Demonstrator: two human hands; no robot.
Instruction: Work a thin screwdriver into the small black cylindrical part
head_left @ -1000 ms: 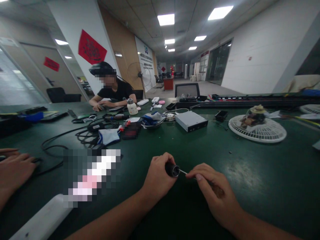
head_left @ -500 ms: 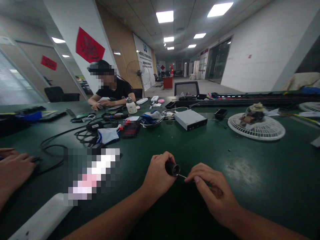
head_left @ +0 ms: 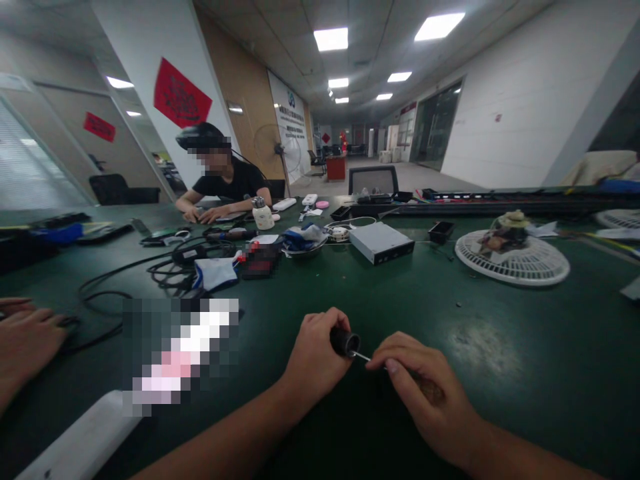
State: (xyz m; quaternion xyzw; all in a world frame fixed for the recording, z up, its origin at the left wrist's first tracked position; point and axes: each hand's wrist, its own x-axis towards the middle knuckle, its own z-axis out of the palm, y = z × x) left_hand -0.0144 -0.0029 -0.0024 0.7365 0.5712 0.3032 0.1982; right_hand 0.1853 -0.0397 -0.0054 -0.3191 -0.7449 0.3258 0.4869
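Note:
Wrapped in the fingers of my left hand [head_left: 314,357] is a short black hollow cylinder [head_left: 344,341], its round open end facing right. My right hand [head_left: 430,393] is closed around a screwdriver [head_left: 362,357] with a thin metal shaft. Part of its brownish handle shows under the palm. The shaft's tip meets the lower rim of the cylinder's open end; how far it reaches inside is hidden. Both hands are just above the green table [head_left: 380,300].
Ahead stand a grey disc drive [head_left: 381,241], a bowl [head_left: 304,252] with cloth and a white fan grille [head_left: 510,261]. Black cables [head_left: 173,270] lie to the left. A co-worker's hand [head_left: 30,340] is at the left edge; another person [head_left: 225,180] sits across the table.
My right hand has shifted very slightly down, and the screwdriver's shaft sits at a slightly different angle at the cylinder's rim. My left hand keeps its hold on the cylinder.

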